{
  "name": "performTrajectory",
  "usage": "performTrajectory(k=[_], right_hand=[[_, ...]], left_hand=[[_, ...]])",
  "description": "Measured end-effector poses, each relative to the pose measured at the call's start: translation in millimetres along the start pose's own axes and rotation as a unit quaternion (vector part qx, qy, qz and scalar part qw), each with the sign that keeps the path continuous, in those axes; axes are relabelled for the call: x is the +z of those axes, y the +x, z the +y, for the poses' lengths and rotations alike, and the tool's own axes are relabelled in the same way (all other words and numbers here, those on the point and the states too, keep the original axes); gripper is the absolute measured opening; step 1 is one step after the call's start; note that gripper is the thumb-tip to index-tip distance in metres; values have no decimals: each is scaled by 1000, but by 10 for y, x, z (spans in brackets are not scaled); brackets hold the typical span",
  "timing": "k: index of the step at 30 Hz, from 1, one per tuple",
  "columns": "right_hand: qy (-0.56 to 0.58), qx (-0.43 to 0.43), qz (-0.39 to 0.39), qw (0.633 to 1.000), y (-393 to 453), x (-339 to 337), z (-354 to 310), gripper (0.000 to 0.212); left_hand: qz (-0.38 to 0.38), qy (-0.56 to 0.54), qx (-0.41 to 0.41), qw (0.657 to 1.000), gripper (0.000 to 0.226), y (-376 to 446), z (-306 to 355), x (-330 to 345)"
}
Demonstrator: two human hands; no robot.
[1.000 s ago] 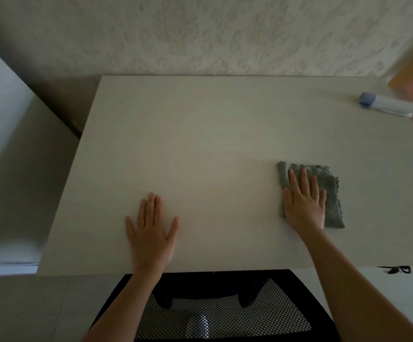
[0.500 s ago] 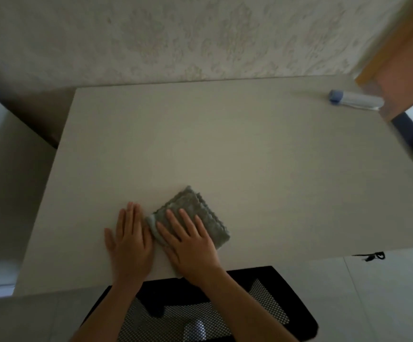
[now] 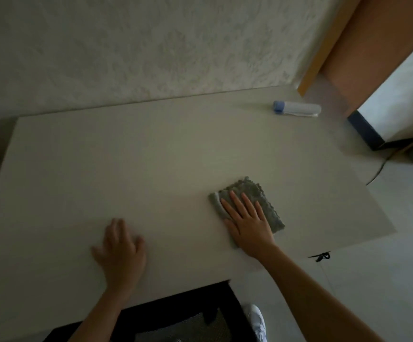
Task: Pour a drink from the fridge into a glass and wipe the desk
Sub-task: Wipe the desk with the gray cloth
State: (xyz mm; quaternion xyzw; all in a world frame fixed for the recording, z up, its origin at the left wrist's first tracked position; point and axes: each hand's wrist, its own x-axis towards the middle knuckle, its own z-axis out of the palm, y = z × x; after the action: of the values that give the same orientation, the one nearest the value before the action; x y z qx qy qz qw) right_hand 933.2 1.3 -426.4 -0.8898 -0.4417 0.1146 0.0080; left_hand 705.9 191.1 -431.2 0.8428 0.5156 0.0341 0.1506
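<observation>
A grey cloth (image 3: 262, 193) lies flat on the pale desk (image 3: 151, 156), right of centre near the front edge. My right hand (image 3: 248, 223) presses down on the cloth with its fingers spread flat. My left hand (image 3: 120, 250) rests palm down on the bare desk to the left, blurred, holding nothing. No glass or drink shows in view.
A white roll with a blue end (image 3: 296, 109) lies at the desk's far right corner. A black mesh chair (image 3: 175, 319) sits under the front edge. A patterned wall runs behind the desk. An orange door frame (image 3: 329, 45) and a cable (image 3: 375, 172) are at the right.
My right hand has slid the cloth from beside my left hand back to the right across the desk. My left hand stayed near the front edge.
</observation>
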Motion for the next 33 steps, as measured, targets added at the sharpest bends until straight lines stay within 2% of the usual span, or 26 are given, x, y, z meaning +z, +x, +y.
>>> performTrajectory(k=[3,8,10,12,15,21,26,29,33], right_hand=[[7,1,2,1000,31,-68,370,59],[7,18,-4,1000,19,-144,1104,56],[9,29,-3,1000,-2,-172,1434,58],[16,50,1,999,-45,-200,1746,59],[20,91,8,996,-142,-227,2119,60],[29,87,-10,996,-154,-231,2303,61],[33,68,-28,997,-159,-286,2315,71],[23,61,-71,995,-142,-350,2316,75],[26,54,-143,988,-87,-591,2307,69]], left_hand=[[-44,-9,7,999,59,-45,717,187],[-101,31,145,984,65,-193,2161,377],[-123,33,182,975,77,-243,2669,469],[-132,70,207,967,77,-263,2973,596],[-155,119,213,957,62,-291,3081,798],[-169,135,222,951,61,-281,3064,756],[-198,148,205,947,60,-275,3085,718],[-221,138,193,946,57,-280,3099,637],[-196,112,190,956,60,-208,3076,408]])
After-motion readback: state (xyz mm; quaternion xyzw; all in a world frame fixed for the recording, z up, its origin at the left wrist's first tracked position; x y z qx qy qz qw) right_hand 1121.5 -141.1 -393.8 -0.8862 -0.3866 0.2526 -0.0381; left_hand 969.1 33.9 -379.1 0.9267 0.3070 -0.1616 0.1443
